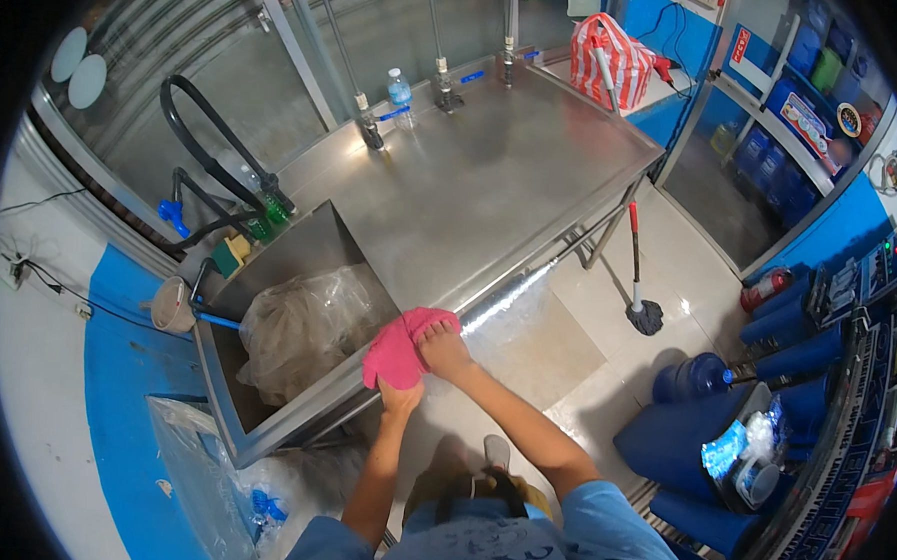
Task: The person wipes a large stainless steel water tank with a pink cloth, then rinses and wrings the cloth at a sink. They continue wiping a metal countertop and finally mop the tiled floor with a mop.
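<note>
A bright pink cloth (390, 353) is bunched at the front edge of a stainless steel sink counter (472, 201), by the near right corner of the basin. My left hand (401, 398) grips the cloth's lower end, its fingers mostly covered by the fabric. On the upper right part of the cloth, my right hand (445, 350) presses with bent fingers closed on it. Just left of the cloth, a large crumpled clear plastic bag (312, 319) fills much of the sink basin (335, 235).
A black hose faucet (190, 119), a sponge (231, 256) and green bottles (266, 217) stand behind the basin. Valves and a water bottle (400, 90) line the counter's back; a striped bag (610, 62) sits beyond. A mop (644, 314) and blue bin (687, 436) occupy the right floor.
</note>
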